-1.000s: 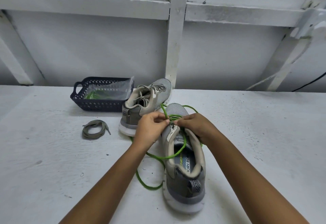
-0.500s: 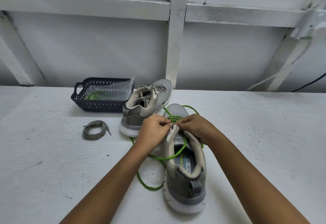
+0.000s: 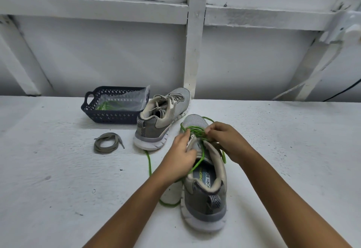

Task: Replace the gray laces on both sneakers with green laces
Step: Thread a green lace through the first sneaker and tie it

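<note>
The hands have parted: the left hand [image 3: 180, 157] has dropped back to curl on the near sneaker [image 3: 205, 202] at its left flap, while the right hand [image 3: 226, 142] has moved toeward, pinching the green lace [image 3: 197, 129] over the eyelets. A crossing looks drawn through, so lacing is only partly done. The far sneaker [image 3: 156, 128] keeps its gray laces; a pulled gray lace [image 3: 106, 145] lies coiled near a dark basket [image 3: 109, 117]. The worktop [image 3: 58, 189] is rough white-painted, backed by a white framed wall.
</note>
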Demonstrator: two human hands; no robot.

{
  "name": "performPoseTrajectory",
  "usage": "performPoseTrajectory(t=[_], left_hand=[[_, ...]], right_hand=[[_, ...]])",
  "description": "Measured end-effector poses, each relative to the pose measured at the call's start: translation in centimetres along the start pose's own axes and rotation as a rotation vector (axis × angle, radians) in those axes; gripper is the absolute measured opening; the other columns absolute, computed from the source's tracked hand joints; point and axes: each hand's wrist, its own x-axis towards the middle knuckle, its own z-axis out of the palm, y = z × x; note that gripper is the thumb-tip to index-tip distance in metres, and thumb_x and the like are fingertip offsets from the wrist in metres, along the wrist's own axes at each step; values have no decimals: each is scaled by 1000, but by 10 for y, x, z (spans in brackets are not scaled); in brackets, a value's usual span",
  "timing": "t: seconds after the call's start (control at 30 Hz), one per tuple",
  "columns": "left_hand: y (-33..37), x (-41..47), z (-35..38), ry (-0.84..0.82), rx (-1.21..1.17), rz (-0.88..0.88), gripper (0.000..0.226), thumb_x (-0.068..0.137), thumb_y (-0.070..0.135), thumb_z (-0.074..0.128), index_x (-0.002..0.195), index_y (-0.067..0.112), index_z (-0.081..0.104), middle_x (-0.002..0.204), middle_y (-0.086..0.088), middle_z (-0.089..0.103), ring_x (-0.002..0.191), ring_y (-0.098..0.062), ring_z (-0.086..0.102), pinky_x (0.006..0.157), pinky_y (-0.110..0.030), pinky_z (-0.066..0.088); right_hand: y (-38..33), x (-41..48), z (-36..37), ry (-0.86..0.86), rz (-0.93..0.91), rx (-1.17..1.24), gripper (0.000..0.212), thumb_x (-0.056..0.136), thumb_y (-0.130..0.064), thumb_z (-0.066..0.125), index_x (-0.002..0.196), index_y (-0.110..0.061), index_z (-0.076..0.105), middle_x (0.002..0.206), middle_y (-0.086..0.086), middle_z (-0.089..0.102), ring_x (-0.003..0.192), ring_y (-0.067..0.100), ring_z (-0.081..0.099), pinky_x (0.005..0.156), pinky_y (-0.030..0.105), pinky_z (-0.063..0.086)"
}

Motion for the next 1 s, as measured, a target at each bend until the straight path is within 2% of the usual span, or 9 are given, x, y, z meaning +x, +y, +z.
performPoseTrajectory(t=[0.03,0.13,0.27,0.4,0.53,0.7,0.8,0.87,1.0], left_hand=[[1,-1,2,28,-35,-18,59,96,11,40,150,23,19,157,5,16,142,-11,19,106,-15,17],[0,-3,7,76,-123,-69,60,93,7,36,149,25,24,152,-5,32,138,-34,30,111,-44,29],[1,-5,8,129,-168,-71,59,93,4,38,147,23,29,149,-2,38,136,-27,37,111,-41,32],[2,-6,8,139,-171,-76,57,93,5,38,147,23,31,147,0,41,127,-38,44,97,-37,43],[2,-6,9,165,-168,-80,55,93,3,38,145,19,34,148,0,39,134,-25,39,109,-31,31],[5,-10,7,171,-193,-73,52,94,2,38,144,17,37,148,4,38,133,-8,35,93,-7,24],[6,-11,7,176,-207,-73,52,94,1,38,143,18,38,147,5,39,113,4,46,81,2,27],[7,-11,7,181,-219,-68,52,94,1,37,142,17,38,145,6,40,107,8,48,80,5,29],[8,-13,6,184,-225,-62,52,93,0,37,142,17,39,147,3,40,134,-12,36,106,-17,25]], right_hand=[[-2,-4,-4,16,-13,71,20,94,-6,50,76,-13,55,79,4,62,76,15,58,64,23,45],[-14,-16,-13,22,-81,310,22,98,-7,42,78,-12,49,87,6,69,90,18,65,81,33,50],[-34,-31,-22,-17,-144,499,23,101,-7,34,81,-8,45,64,6,67,69,22,69,77,33,57],[-49,-51,-42,-189,-143,241,18,99,-9,40,82,-6,47,57,6,57,53,19,60,69,35,58],[-51,-63,-48,-382,-49,-20,19,97,-14,45,87,-3,58,61,10,63,57,22,65,66,34,58],[-27,-32,-44,-29,-33,-412,21,97,-12,45,94,-8,65,77,9,65,64,16,63,64,31,56],[-4,-12,-47,-113,68,-750,25,90,-7,48,110,-15,61,79,5,64,62,12,58,54,22,51],[10,-5,-42,-173,159,-773,24,90,-7,47,110,-15,59,73,4,64,57,13,59,55,25,53],[24,4,-31,-57,263,-308,14,94,-5,46,90,-1,59,64,12,62,47,16,60,52,26,53]])
